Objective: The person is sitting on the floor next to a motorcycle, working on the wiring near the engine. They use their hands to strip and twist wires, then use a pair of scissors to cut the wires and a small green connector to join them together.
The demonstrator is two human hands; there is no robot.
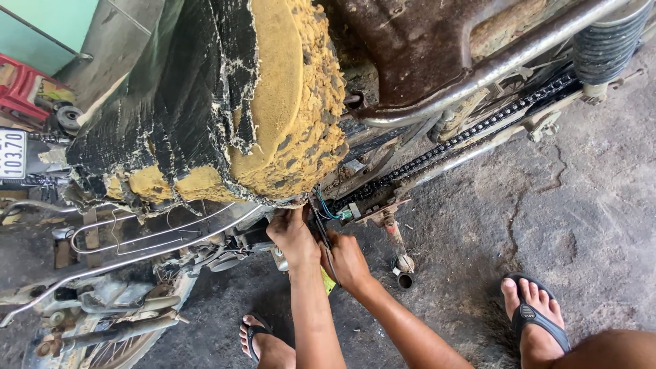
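Just below the torn foam seat (273, 102), both hands work at the motorcycle frame, the left hand (294, 236) apparently pinching thin, floppy blue wires (326, 208), the right hand (347, 263) clenched around a stiff yellow-handled tool (329, 280).

White rect. number plate (12, 154), black digits, far left edge.

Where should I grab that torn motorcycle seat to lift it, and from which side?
Probably best gripped at the torn seat rear lip, where bare yellow foam overhangs the frame, coming from below beside the left hand. The shredded black cover offers only loose flaps.
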